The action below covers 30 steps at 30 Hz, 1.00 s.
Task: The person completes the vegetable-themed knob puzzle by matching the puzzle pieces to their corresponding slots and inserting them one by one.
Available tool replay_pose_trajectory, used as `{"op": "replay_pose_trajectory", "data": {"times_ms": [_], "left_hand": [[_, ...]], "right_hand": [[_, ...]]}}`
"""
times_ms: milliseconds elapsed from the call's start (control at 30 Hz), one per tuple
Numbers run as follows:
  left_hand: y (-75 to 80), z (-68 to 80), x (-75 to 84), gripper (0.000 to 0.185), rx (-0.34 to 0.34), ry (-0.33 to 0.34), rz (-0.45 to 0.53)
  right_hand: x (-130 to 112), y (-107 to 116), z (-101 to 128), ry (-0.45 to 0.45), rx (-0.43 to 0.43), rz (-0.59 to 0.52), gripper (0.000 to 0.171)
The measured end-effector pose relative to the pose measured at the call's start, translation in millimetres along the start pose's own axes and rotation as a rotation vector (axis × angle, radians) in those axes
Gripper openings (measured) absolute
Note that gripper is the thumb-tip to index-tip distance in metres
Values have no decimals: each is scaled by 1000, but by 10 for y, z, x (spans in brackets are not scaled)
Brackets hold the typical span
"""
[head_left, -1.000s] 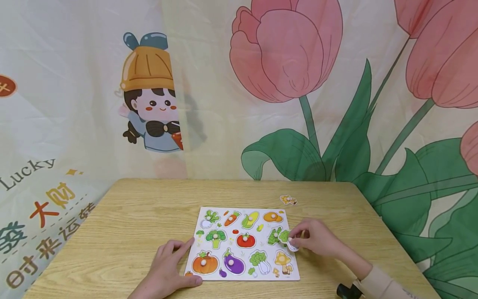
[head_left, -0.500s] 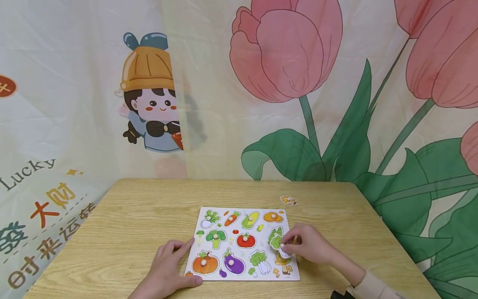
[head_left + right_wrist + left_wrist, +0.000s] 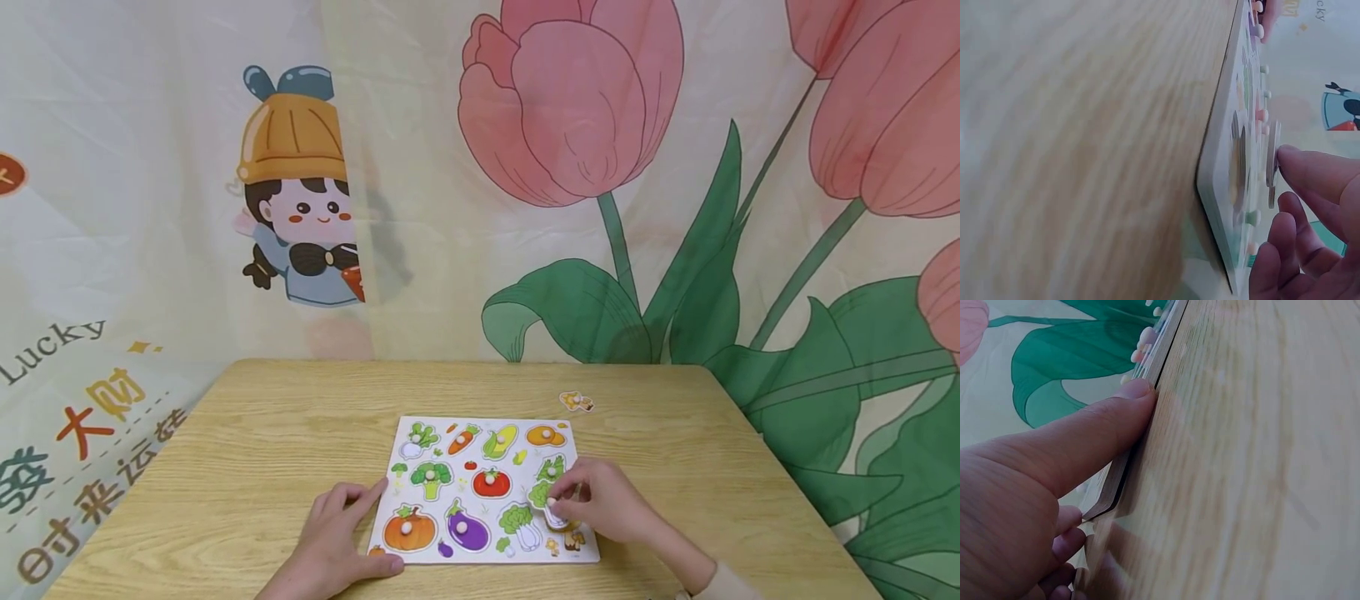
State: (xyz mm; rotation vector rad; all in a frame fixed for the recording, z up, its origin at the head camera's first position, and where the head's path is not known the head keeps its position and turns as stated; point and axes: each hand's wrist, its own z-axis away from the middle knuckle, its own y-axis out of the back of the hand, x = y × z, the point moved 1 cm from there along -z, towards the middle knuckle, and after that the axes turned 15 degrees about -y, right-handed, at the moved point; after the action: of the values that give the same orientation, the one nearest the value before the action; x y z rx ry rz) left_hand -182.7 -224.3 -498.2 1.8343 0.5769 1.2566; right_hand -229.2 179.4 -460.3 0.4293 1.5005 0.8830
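A white vegetable puzzle board [image 3: 480, 442] lies on the table, filled with knobbed pieces such as a pumpkin [image 3: 420, 533], an eggplant [image 3: 471, 537] and a tomato [image 3: 501, 485]. My right hand [image 3: 607, 500] pinches the knob of a leafy green cabbage piece [image 3: 539, 495], held over the board's right side. In the right wrist view this piece [image 3: 1274, 156] stands a little above the board. My left hand [image 3: 330, 533] rests at the near left corner, its extended thumb on the front edge and its index finger at the left edge.
A mushroom piece [image 3: 576, 402] lies on the wooden table [image 3: 300, 417] beyond the board's far right corner. The board's leafy cabbage [image 3: 521, 527] picture at the lower right shows no knob. Behind the table hangs a printed cloth [image 3: 420, 208] with tulips.
My right hand has carried the cabbage piece leftward and slightly toward me, from the board's right edge to over its lower right part. My left hand stays at the corner.
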Motion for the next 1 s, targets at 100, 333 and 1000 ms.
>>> {"op": "replay_pose_trajectory", "data": {"times_ms": [100,333,1000], "left_hand": [[10,3,7,117,3,2,-6],[26,5,20,117,6,3,6],[21,7,38,116,5,4,7]], "right_hand": [[-17,-37,20,-10,6,-9,7],[-46,-80,44,-35,-3,-31,7],[-190,-219,25,-31,-51,-44,7]]}}
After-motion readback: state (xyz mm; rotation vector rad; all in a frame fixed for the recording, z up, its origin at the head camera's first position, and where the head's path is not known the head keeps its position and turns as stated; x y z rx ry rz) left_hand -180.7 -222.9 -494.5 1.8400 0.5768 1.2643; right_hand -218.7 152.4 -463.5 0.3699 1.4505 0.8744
